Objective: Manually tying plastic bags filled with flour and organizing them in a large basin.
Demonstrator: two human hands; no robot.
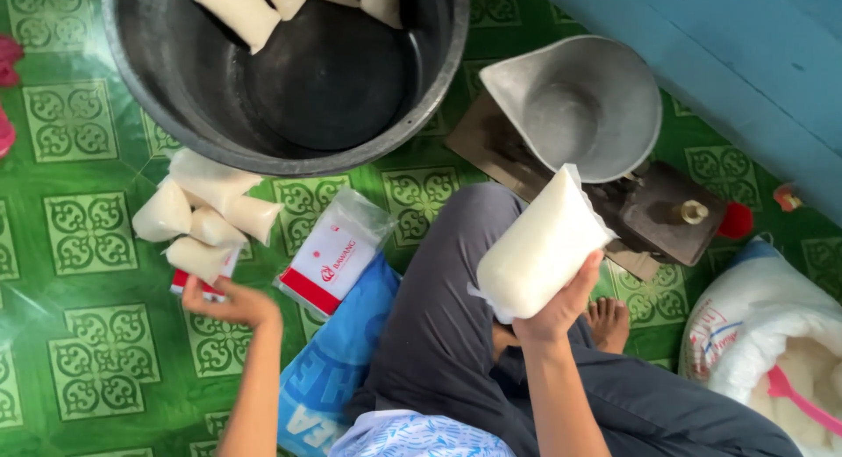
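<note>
My right hand [556, 310] grips a filled clear plastic bag of white grains [537, 248], held tilted above my knee. My left hand [230, 303] reaches out over the floor, fingers spread, next to a small heap of filled white bags [203, 218] and a red-and-white packet under them. A stack of empty plastic bags with a red-and-white label [334, 253] lies just right of that heap. A metal scoop pan [574, 106] sits on a dark weighing scale [660, 213] beyond the held bag.
A large dark metal basin [289, 146] with several filled bags inside stands at the top. An open white sack of grains with a pink scoop [772, 343] is at the right. A blue wall runs along the upper right; green patterned floor lies all around.
</note>
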